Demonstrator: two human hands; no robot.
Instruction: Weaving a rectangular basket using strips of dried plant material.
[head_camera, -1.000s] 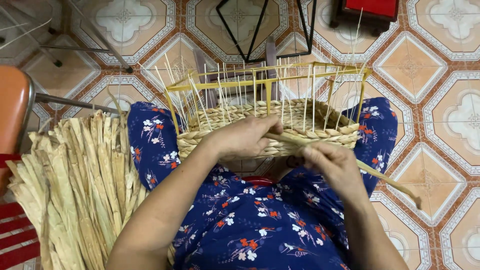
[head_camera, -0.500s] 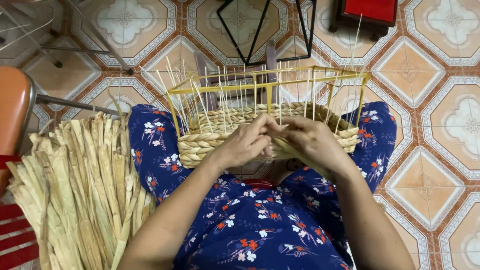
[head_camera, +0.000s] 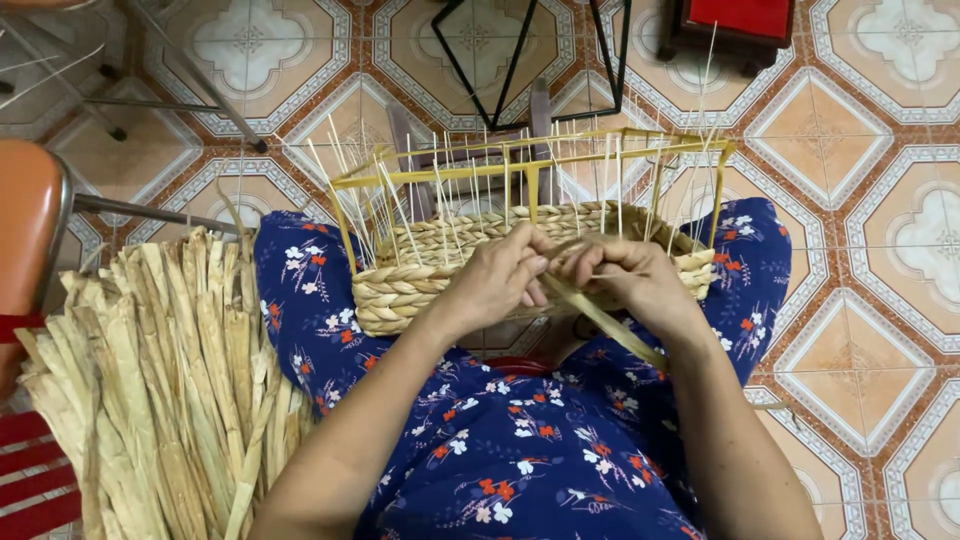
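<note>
A half-woven basket (head_camera: 420, 270) rests on my lap, with a yellow frame and several thin upright stakes above its braided straw wall. My left hand (head_camera: 497, 277) presses against the near wall of the basket, fingers pinching the weave. Close beside it, my right hand (head_camera: 637, 283) grips a long flat straw strand (head_camera: 607, 322) that trails down to the right over my lap. The two hands almost touch at the basket's front edge.
A big bundle of dried straw strips (head_camera: 160, 380) lies at my left. An orange chair seat (head_camera: 28, 235) with metal legs stands at far left. A black metal stand (head_camera: 520, 50) and a red stool (head_camera: 740, 20) sit on the patterned tile floor beyond.
My right hand moved up and left from my lap to the basket wall, bringing the strand with it. Both hands now meet at the basket's front.
</note>
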